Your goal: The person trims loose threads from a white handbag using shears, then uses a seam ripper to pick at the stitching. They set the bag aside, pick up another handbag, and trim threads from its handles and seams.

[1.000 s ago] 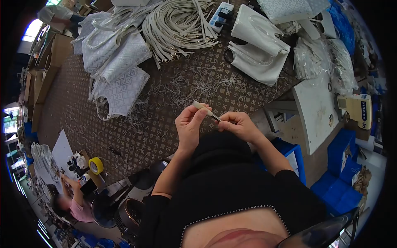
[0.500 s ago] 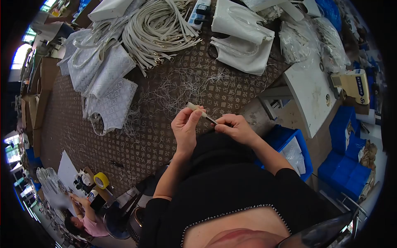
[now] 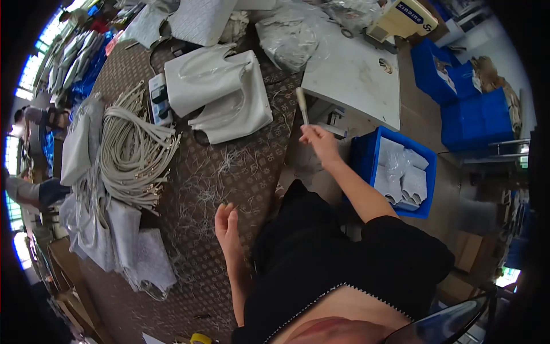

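Observation:
My right hand (image 3: pixel 322 143) is closed on the metal shaft of a slim tool with a pale handle (image 3: pixel 301 100). The handle points up and away from me, near the corner of the white table, and the tool's lower end is hidden in my fingers. My left hand (image 3: pixel 228 227) is over the brown patterned cloth, with nothing in it and its fingers loosely extended. Loose white thread ends (image 3: pixel 209 183) lie scattered just beyond that hand. White bag pieces (image 3: pixel 220 94) lie farther back on the cloth.
Coiled pale straps with metal clasps (image 3: pixel 134 155) and a power strip (image 3: pixel 160 100) lie at the left. The white table (image 3: pixel 358 74) carries a cream sewing machine (image 3: pixel 401 20). A blue crate (image 3: pixel 424 212) with wrapped white pieces stands at my right; stacked blue bins (image 3: pixel 478 117) stand behind.
My view has swung to the right. My left hand has let go of the tool's handle and dropped away; my right hand has carried the tool forward and right.

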`<state>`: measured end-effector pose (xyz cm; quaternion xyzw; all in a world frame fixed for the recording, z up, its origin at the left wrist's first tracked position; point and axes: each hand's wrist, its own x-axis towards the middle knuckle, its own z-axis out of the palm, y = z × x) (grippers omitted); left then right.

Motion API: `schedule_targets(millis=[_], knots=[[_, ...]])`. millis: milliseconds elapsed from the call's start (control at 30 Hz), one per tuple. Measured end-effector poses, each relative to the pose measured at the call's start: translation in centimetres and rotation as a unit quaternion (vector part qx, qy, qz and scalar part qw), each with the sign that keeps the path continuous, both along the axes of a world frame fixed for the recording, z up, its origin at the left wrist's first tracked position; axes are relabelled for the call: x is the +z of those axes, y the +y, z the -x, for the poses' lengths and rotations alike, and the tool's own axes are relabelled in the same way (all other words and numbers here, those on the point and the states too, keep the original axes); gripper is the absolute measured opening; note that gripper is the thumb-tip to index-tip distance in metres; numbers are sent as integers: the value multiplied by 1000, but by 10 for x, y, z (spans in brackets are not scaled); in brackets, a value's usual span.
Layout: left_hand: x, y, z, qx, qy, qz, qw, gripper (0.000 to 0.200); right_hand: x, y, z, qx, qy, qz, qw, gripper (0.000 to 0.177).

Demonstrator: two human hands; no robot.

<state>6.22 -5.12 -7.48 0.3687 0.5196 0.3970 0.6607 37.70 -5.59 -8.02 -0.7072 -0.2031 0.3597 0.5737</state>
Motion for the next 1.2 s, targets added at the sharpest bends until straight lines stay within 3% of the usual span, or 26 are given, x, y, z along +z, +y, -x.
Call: schedule_targets(millis=[67, 133, 200, 333, 400, 500, 567, 633, 700, 733, 867, 1033, 1200], knots=[[-33, -3, 18, -3, 61, 38, 997, 36, -45, 4, -85, -94, -71, 25, 993, 34], [-64, -11, 43, -1, 135, 53, 989, 32, -68, 10, -159, -151, -155, 137, 967, 35], [-78, -23, 61, 24, 186, 82, 979, 34, -95, 21, -215, -181, -134, 198, 954, 38], [-92, -52, 101, 38, 266, 133, 954, 37, -120, 58, -267, -163, -184, 273, 930, 39], [-89, -62, 106, 63, 294, 158, 940, 38, -122, 78, -273, -156, -260, 409, 861, 35], [-83, -85, 110, 88, 318, 207, 921, 36, -147, 97, -287, -163, -330, 396, 841, 30], [-88, -107, 116, 34, 364, 177, 914, 34, -146, 108, -293, -194, -341, 394, 831, 32], [-75, -111, 101, 102, 379, 234, 890, 34, -151, 115, -304, -175, -341, 384, 840, 38], [-73, -123, 97, 60, 441, 262, 856, 35, -159, 111, -319, -157, -344, 381, 844, 50], [-68, -128, 93, 100, 435, 270, 853, 35, -159, 113, -321, -157, -354, 408, 827, 54], [-56, -131, 78, 78, 428, 271, 859, 35, -138, 111, -308, -133, -368, 405, 826, 59], [-76, -154, 81, 63, 466, 266, 842, 36, -139, 108, -314, -108, -329, 376, 860, 67], [-81, -162, 106, 64, 485, 270, 829, 38, -172, 97, -351, -257, -310, 263, 877, 66]])
